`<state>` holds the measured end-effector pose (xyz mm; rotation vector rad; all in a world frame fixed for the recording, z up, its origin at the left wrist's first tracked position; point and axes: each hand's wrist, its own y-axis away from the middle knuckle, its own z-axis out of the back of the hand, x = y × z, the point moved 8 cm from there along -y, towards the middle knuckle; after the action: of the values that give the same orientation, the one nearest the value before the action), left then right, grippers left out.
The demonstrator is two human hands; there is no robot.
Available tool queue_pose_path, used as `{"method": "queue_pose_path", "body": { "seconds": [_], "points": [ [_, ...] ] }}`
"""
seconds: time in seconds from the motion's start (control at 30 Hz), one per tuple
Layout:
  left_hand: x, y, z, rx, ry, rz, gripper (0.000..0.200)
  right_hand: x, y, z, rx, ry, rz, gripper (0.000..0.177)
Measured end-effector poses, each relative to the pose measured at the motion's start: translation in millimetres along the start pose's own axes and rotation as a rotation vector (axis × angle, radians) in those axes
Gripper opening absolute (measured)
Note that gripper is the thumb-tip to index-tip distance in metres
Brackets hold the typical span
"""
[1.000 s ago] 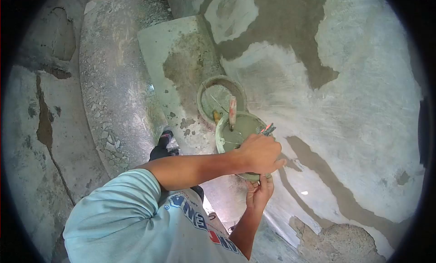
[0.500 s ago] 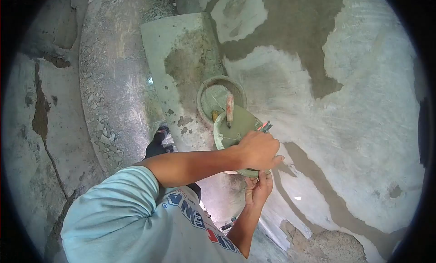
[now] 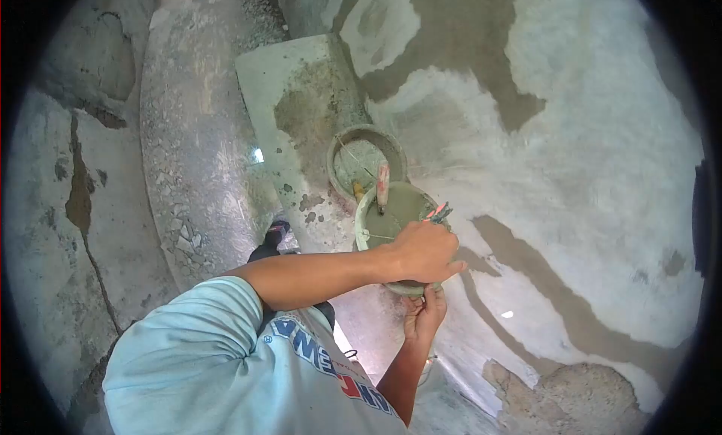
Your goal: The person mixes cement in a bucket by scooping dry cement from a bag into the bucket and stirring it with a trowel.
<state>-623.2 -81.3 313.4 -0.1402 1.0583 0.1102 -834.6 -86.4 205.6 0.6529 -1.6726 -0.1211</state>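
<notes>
My left hand [image 3: 425, 252] is closed over the near right side of a bucket [image 3: 361, 228] of grey-green mix. Its fingers wrap round a tool [image 3: 438, 213] with an orange and dark end; the rest of the tool is hidden. My right hand [image 3: 425, 309] pinches the bucket's lower rim, thumb and fingers together. A worn red and whitish handle [image 3: 383, 185] stands up over the far side of the mix. Right behind is a second round bucket [image 3: 398, 144], with a grey coating inside and a yellowish piece [image 3: 358, 187] near its front edge.
A pale slab [image 3: 259, 81] with brown stains lies beyond the buckets. Rubble [image 3: 184, 236] is strewn at the left, near a dark shoe [image 3: 277, 232]. Damp dark streaks [image 3: 541, 281] cross the grey floor at the right, and a rough patch [image 3: 571, 397] lies lower right.
The view has shifted slightly. My left hand has moved a little down and left, still closed on the tool. My right hand stays at the bucket rim.
</notes>
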Motion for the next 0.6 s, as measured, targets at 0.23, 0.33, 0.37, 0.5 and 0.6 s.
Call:
{"method": "queue_pose_path", "body": {
  "seconds": [0.23, 0.33, 0.37, 0.5, 0.6],
  "points": [
    [-5.6, 19.7, -97.1, 0.206, -0.067, 0.059, 0.056, -97.7, 26.0, 95.2, -0.106, -0.103, -0.165, 0.036],
    [25.1, 19.3, -148.4, 0.251, -0.109, 0.11, 0.055, -159.4, 27.8, 135.3, -0.223, -0.16, -0.166, 0.047],
    [39.1, 16.3, -164.6, 0.275, -0.118, 0.123, 0.054, -174.0, 29.4, 143.5, -0.277, -0.193, -0.168, 0.05],
    [90.7, 16.8, -220.7, 0.366, -0.124, 0.213, 0.051, -227.5, 61.2, 173.4, -0.462, -0.202, -0.197, 0.06],
    [114.0, 18.0, -256.6, 0.396, -0.147, 0.147, 0.049, -261.8, 98.4, 195.2, -0.442, -0.189, -0.229, 0.058]
  ]
}}
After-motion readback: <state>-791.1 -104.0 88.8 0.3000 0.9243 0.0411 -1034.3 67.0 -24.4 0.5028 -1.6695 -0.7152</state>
